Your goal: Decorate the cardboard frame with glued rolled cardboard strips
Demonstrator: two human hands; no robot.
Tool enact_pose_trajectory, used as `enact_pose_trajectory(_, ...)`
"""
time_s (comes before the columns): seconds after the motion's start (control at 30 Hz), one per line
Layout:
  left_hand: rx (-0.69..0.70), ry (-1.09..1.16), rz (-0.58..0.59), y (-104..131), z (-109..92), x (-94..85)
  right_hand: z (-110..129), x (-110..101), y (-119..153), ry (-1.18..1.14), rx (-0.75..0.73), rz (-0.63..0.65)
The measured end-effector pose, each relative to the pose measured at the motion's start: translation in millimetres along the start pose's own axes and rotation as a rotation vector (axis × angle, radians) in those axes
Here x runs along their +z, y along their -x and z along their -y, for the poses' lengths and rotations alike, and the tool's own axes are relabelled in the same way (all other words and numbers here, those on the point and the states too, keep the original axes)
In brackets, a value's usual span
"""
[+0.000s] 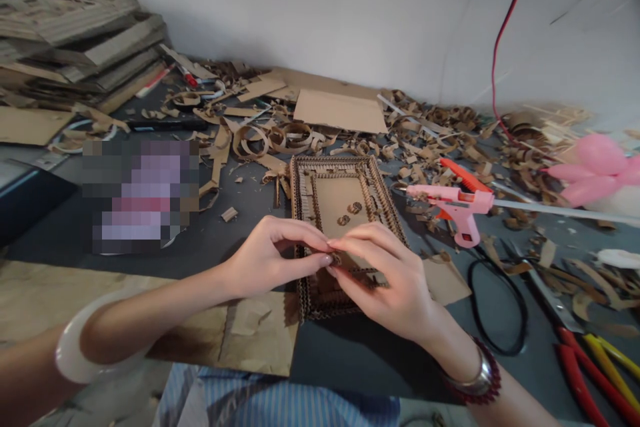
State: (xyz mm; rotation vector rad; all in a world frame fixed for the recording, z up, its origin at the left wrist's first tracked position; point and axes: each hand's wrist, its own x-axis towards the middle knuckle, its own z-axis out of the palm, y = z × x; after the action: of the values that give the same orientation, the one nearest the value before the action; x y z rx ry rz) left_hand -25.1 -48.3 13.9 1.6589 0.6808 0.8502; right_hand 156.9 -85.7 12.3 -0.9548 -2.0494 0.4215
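My left hand (280, 255) and my right hand (383, 273) meet at the fingertips over a rectangular corrugated cardboard frame (300, 213). Both pinch a small brown piece of cardboard (336, 258), mostly covered by the fingers; its exact shape cannot be made out. Inside the frame, on the flat cardboard base, lie two small coils of corrugated cardboard (355, 207), one a little nearer to me than the other. To the right of the frame rests a pink hot glue gun (453, 203), its nozzle pointing left toward the frame.
Cardboard scraps and curled strips (255, 140) litter the back of the dark table (240, 213). At right lie red-handled scissors (575, 360), a yellow-handled tool (610, 353), a black cable (523, 310) and pink balloons (595, 160). Layered cardboard frames (75, 33) are stacked back left.
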Motion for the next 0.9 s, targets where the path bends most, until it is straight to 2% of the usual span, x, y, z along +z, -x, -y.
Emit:
enact_pose_trajectory(0.27,-0.180,0.197,-0.065,1,1,0.7,-5,2,2,0.044,-0.070,-0.049)
enact_pose_trajectory(0.43,-0.169,0.275,-0.048,0,2,1.2,-1,3,-1,0.029,-0.020,-0.111)
enact_pose_trajectory(0.57,-0.129,0.242,0.005,1,2,0.7,0,4,0,-0.002,0.034,-0.146)
enact_pose_trajectory(0.67,-0.080,0.150,0.044,2,2,0.3,1,6,2,-0.009,0.132,-0.162)
enact_pose_trajectory(0.8,0.100,-0.063,0.057,2,3,0.6,3,9,5,-0.079,0.346,-0.150)
enact_pose_trajectory(0.9,0.233,-0.272,0.039,2,4,0.9,4,11,4,-0.253,0.496,-0.078)
